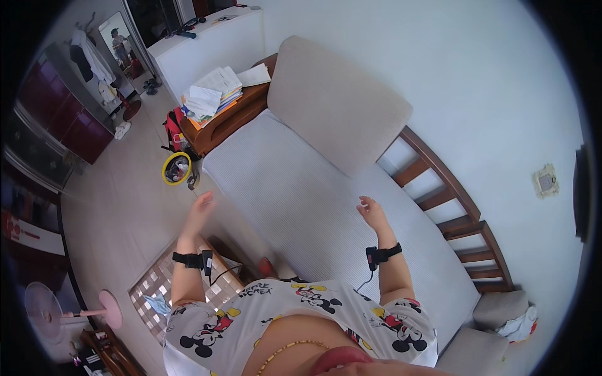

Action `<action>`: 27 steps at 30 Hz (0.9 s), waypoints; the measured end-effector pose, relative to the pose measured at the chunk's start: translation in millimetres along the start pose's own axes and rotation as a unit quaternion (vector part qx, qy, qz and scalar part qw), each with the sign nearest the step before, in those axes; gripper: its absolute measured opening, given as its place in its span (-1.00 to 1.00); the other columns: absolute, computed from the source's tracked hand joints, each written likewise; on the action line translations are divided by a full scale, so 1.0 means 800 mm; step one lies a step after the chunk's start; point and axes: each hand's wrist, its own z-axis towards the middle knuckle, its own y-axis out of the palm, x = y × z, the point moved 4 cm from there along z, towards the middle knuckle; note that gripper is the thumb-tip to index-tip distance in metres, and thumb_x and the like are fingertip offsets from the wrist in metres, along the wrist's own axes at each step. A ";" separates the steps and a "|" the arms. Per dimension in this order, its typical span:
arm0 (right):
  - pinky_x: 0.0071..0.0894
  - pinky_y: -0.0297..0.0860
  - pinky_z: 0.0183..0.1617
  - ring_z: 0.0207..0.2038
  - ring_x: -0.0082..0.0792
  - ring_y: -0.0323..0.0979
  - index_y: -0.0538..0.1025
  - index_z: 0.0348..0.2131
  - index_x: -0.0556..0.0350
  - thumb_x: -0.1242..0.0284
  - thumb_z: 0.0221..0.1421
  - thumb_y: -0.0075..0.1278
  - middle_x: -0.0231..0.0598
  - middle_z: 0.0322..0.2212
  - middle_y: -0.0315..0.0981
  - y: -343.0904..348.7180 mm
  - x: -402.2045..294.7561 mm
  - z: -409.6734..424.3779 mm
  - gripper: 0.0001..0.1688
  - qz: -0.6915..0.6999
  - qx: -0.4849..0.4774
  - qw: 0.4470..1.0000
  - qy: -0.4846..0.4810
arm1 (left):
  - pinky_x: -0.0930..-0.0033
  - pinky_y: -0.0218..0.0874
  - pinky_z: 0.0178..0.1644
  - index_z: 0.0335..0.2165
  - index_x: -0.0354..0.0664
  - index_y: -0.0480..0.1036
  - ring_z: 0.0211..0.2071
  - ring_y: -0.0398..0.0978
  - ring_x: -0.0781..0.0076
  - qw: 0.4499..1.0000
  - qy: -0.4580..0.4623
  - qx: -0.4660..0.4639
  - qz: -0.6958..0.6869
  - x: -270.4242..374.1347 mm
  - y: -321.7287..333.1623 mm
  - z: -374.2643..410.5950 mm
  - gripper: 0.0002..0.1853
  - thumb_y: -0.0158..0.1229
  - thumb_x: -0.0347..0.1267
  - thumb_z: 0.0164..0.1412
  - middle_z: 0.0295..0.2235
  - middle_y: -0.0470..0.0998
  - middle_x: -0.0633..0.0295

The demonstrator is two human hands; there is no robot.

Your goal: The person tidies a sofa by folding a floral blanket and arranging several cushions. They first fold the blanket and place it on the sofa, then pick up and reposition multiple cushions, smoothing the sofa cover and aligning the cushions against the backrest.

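Note:
My left hand point(201, 209) is raised in mid-air over the tiled floor, left of the sofa bed. It is a little blurred, and nothing shows in it. Above the striped pale sheet point(282, 188) my right hand point(372, 214) hangs with its fingers loosely bent and nothing between them. Each forearm wears a black strap point(188, 260) with a small wired device point(372, 258). A large beige cushion point(338, 98) leans on the wall at the far end of the sofa bed. Neither hand touches anything.
Papers and books point(211, 96) are piled on the wooden armrest point(230, 122). A yellow-rimmed waste bin point(177, 168) stands on the floor beside a red bag point(174, 126). Lower left are a checkered table point(146, 275) and a pink fan point(109, 309). A slatted wooden backrest point(442, 174) lines the wall.

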 end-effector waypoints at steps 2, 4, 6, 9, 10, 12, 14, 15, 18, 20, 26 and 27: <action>-0.36 0.33 -0.30 -0.39 -0.25 0.41 0.38 -0.20 0.12 0.39 -0.11 0.01 -0.07 -0.37 0.42 0.007 -0.022 0.027 -0.59 -0.001 0.014 1.000 -0.008 | 0.47 0.07 -0.08 -0.06 -0.10 0.22 -0.13 0.25 0.51 1.000 -0.021 0.017 0.013 -0.010 -0.038 0.030 -0.57 0.03 -0.32 0.07 -0.17 0.34 0.25; -0.36 0.33 -0.30 -0.39 -0.25 0.41 0.39 -0.21 0.12 0.39 -0.12 0.02 -0.08 -0.39 0.42 0.006 -0.021 0.039 -0.60 -0.011 0.031 0.999 -0.001 | 0.47 0.07 -0.11 -0.06 -0.07 0.23 -0.15 0.26 0.53 0.999 -0.040 0.029 0.017 -0.019 -0.057 0.058 -0.58 0.02 -0.27 0.07 -0.19 0.35 0.29; -0.35 0.33 -0.30 -0.39 -0.24 0.41 0.41 -0.24 0.12 0.38 -0.14 0.03 -0.09 -0.40 0.43 -0.001 -0.018 0.051 -0.61 -0.044 0.022 0.998 0.025 | 0.46 0.06 -0.13 -0.06 -0.05 0.23 -0.17 0.27 0.54 0.998 -0.054 0.043 0.014 -0.037 -0.063 0.084 -0.58 0.01 -0.23 0.08 -0.19 0.36 0.32; -0.33 0.33 -0.31 -0.41 -0.22 0.41 0.44 -0.29 0.12 0.36 -0.16 0.04 -0.10 -0.44 0.44 -0.016 0.017 0.074 -0.64 -0.091 0.061 0.993 0.039 | 0.40 0.05 -0.09 -0.05 -0.04 0.22 -0.14 0.27 0.52 0.997 -0.065 0.004 0.042 -0.059 -0.046 0.124 -0.57 0.00 -0.21 0.08 -0.15 0.35 0.34; -0.33 0.33 -0.32 -0.41 -0.21 0.41 0.45 -0.30 0.12 0.36 -0.16 0.04 -0.09 -0.45 0.44 -0.025 0.035 0.083 -0.65 -0.089 0.077 0.992 0.047 | 0.40 0.04 -0.08 -0.05 -0.04 0.22 -0.13 0.26 0.51 0.997 -0.062 -0.016 0.037 -0.050 -0.031 0.128 -0.56 0.00 -0.21 0.08 -0.14 0.34 0.33; -0.31 0.33 -0.30 -0.38 -0.16 0.41 0.45 -0.31 0.16 0.35 -0.18 0.04 -0.05 -0.46 0.43 -0.057 0.067 0.110 -0.64 -0.064 0.116 0.989 0.070 | 0.39 0.03 -0.05 -0.04 -0.04 0.20 -0.10 0.25 0.50 0.997 -0.051 -0.053 0.022 -0.007 -0.001 0.133 -0.55 0.00 -0.21 0.08 -0.11 0.32 0.31; -0.31 0.32 -0.27 -0.35 -0.12 0.40 0.45 -0.32 0.19 0.35 -0.19 0.03 -0.02 -0.46 0.43 -0.077 0.080 0.140 -0.62 -0.034 0.178 0.979 0.090 | 0.40 0.02 -0.04 -0.03 -0.05 0.19 -0.08 0.24 0.48 0.996 -0.054 -0.068 0.014 0.015 0.005 0.145 -0.54 0.00 -0.21 0.09 -0.09 0.31 0.29; -0.32 0.32 -0.27 -0.34 -0.11 0.40 0.44 -0.31 0.21 0.35 -0.19 0.03 -0.02 -0.46 0.43 -0.088 0.082 0.155 -0.61 -0.031 0.217 0.971 0.094 | 0.40 0.01 -0.03 -0.03 -0.05 0.19 -0.07 0.24 0.48 0.996 -0.057 -0.070 0.011 0.025 0.004 0.147 -0.54 0.00 -0.21 0.09 -0.07 0.30 0.28; -0.45 0.33 -0.44 -0.53 -0.39 0.43 0.40 -0.26 0.26 0.36 -0.14 0.01 -0.10 -0.55 0.43 -0.109 0.122 0.201 -0.58 0.016 0.256 0.957 0.133 | 0.43 0.01 -0.03 -0.01 -0.07 0.16 -0.07 0.24 0.49 0.994 -0.075 -0.076 -0.011 0.032 -0.004 0.162 -0.51 -0.01 -0.21 0.09 -0.07 0.30 0.27; -0.48 0.33 -0.47 -0.56 -0.45 0.43 0.40 -0.25 0.28 0.35 -0.15 0.02 -0.13 -0.57 0.43 -0.130 0.128 0.239 -0.55 0.062 0.273 0.945 0.170 | 0.46 0.02 -0.05 -0.01 -0.07 0.17 -0.09 0.25 0.53 0.992 -0.113 -0.062 0.003 0.047 -0.002 0.178 -0.50 0.00 -0.19 0.08 -0.09 0.31 0.28; -0.48 0.34 -0.39 -0.52 -0.40 0.44 0.41 -0.27 0.32 0.29 -0.22 0.05 -0.12 -0.50 0.46 -0.172 0.163 0.359 -0.48 0.165 0.349 0.893 0.233 | 0.51 0.04 -0.11 -0.06 -0.04 0.22 -0.14 0.28 0.56 0.979 -0.182 -0.094 -0.010 0.019 -0.011 0.261 -0.53 0.04 -0.20 0.05 -0.15 0.35 0.34; -0.45 0.33 -0.37 -0.49 -0.38 0.43 0.42 -0.30 0.34 0.27 -0.23 0.05 -0.11 -0.49 0.46 -0.164 0.158 0.384 -0.48 0.197 0.348 0.880 0.255 | 0.51 0.05 -0.12 -0.06 -0.04 0.22 -0.14 0.28 0.56 0.977 -0.191 -0.098 -0.007 0.009 -0.021 0.282 -0.53 0.05 -0.19 0.04 -0.16 0.36 0.34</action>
